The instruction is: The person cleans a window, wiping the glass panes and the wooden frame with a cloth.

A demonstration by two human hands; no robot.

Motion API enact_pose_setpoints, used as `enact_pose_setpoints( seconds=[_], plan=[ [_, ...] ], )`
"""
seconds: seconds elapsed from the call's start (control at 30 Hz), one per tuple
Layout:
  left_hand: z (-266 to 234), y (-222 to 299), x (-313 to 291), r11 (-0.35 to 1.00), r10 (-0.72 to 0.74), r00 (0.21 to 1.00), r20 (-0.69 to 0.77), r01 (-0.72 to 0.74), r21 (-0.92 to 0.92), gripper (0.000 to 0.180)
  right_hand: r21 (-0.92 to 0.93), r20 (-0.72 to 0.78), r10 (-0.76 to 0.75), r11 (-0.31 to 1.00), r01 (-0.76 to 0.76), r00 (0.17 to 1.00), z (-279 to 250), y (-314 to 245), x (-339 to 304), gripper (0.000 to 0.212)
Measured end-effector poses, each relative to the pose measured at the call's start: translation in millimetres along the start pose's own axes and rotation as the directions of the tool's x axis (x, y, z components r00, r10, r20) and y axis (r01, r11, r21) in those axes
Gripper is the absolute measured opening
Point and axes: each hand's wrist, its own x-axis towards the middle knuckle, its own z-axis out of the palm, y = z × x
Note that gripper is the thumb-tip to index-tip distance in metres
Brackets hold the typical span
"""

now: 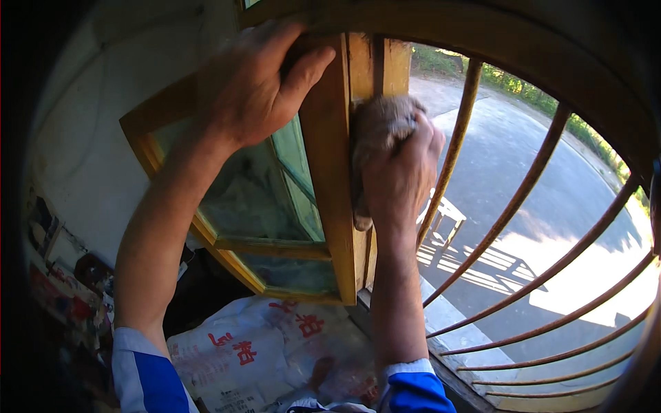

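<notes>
My left hand [258,86] is raised against the top of an open wooden window sash [326,165], its thumb stretched out and its other fingers partly hidden along the upper edge. In my right hand [403,175] is a bunched greyish-brown rag [385,127], pressed to the yellow-brown window frame post [363,65] between the sash and the barred opening. The rag and the right fingers are slightly blurred. Glass panes [258,189] fill the sash, which hangs inward on the left.
Rusty metal bars [506,199] cross the opening at right, with a paved yard [523,151] outside. Below lies a white plastic sack [227,337] with red printing, beside the sill. Mixed clutter [76,296] is piled at the lower left, near a pale wall [89,158].
</notes>
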Motion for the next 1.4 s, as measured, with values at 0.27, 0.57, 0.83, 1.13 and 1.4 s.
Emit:
enact_pose_setpoints(
  seconds=[0.27, 0.57, 0.83, 1.13, 1.4],
  plan=[
    [-5, -1, -6, 0.992, -0.074, 0.994, 0.086, 0.082, -0.096, 0.041, -0.088, 0.246, 0.226, 0.974, -0.211, 0.943, -33, 58, -146, 0.056],
    [-4, -3, -4, 0.994, -0.098, 0.991, 0.085, 0.102, -0.035, 0.041, -0.159, 0.371, 0.427, 0.904, -0.397, 0.825, -46, 118, -263, 0.052],
    [-9, -1, 1, 0.995, -0.076, 0.991, 0.113, 0.082, -0.053, 0.041, -0.321, 0.456, 0.704, 0.700, -0.638, 0.544, -56, 155, -345, 0.046],
    [-5, 4, 9, 0.999, 0.011, 0.999, 0.042, -0.013, 0.049, 0.040, -0.241, 0.294, 0.520, 0.853, -0.464, 0.802, -49, 123, -280, 0.036],
    [-10, 4, 16, 0.995, 0.066, 0.998, -0.010, -0.065, 0.074, 0.039, 0.159, 0.067, 0.028, 0.986, -0.039, 0.997, -46, 11, -72, 0.042]
  ],
)
